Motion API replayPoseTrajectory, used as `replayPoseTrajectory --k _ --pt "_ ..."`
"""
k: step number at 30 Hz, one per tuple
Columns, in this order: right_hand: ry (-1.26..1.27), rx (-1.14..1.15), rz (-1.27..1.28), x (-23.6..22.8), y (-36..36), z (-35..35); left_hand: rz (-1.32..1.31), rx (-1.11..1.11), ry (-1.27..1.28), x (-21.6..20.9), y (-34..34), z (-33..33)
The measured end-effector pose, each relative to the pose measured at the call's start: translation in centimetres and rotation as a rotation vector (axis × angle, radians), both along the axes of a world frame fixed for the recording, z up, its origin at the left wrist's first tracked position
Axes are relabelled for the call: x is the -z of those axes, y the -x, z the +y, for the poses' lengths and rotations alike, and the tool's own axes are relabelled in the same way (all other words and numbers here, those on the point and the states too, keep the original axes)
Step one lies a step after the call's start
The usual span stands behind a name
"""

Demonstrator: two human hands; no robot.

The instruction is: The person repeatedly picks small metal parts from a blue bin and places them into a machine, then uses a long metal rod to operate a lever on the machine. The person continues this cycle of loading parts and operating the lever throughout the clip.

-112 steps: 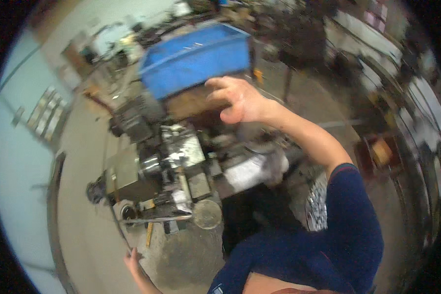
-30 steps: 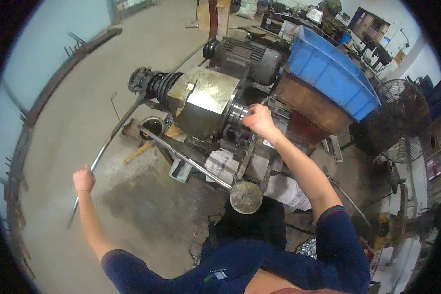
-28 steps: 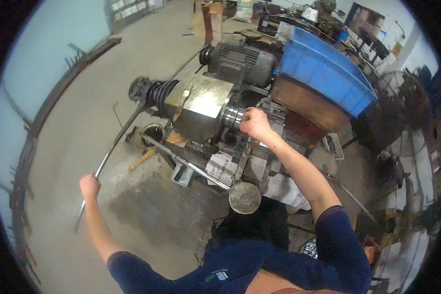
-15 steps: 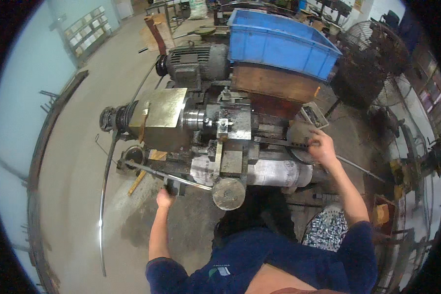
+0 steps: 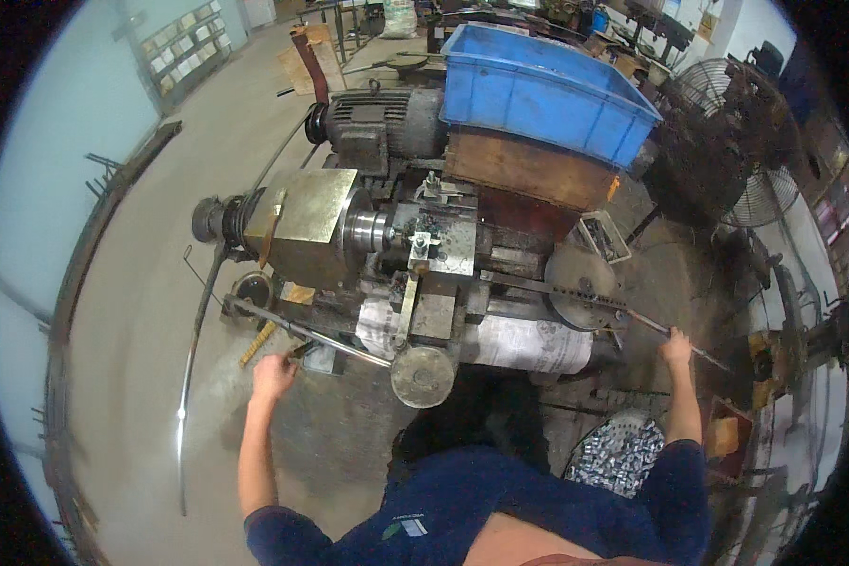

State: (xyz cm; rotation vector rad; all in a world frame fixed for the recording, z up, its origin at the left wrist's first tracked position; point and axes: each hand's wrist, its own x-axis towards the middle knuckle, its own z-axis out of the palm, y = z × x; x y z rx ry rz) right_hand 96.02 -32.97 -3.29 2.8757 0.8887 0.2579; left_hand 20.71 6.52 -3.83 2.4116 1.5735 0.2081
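My right hand [image 5: 674, 347] is wrapped round a long metal lever [image 5: 646, 324], which slants down to the right from a flat bar with a row of holes. Behind the bar stands a round grey disc [image 5: 585, 283]. My left hand [image 5: 272, 375] is closed beside a small grey tray [image 5: 323, 359], its fingertips at a short dark piece I cannot make out. Before me is a lathe-like machine with a bright spindle [image 5: 368, 231] and a tool post [image 5: 423, 247] on its slide. A polished rod [image 5: 349, 351] runs to a round knob [image 5: 422, 376] at the front.
A blue crate [image 5: 547, 94] rests on a wooden box behind the machine, right of an electric motor [image 5: 387, 123]. A large fan [image 5: 726, 141] stands at the right. Beside my right forearm is a basket [image 5: 618, 457] of small metal parts. A long rod [image 5: 181, 415] juts toward the left front.
My right hand has moved down and right from beside the disc onto the lever. My left hand has shifted left, away from the small tray. The view has turned slightly.
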Motion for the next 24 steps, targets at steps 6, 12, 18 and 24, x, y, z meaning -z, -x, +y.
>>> replayPoseTrajectory --k 6,12,18,24 --pt "0.108 0.116 0.015 -1.1 3.2 0.8 -0.746 -0.011 0.188 -15.1 -7.7 -4.0" --pt "-0.109 0.040 0.149 -1.5 12.8 -4.2 -1.040 0.474 0.226 -26.6 -19.1 -10.3" --pt "-0.273 0.100 0.264 2.4 17.4 -10.3 -1.230 1.390 0.395 -34.2 -25.5 -18.7" --pt "-0.197 0.261 0.472 -1.9 21.8 -8.6 -1.409 1.581 0.446 -38.2 -27.1 -25.4"
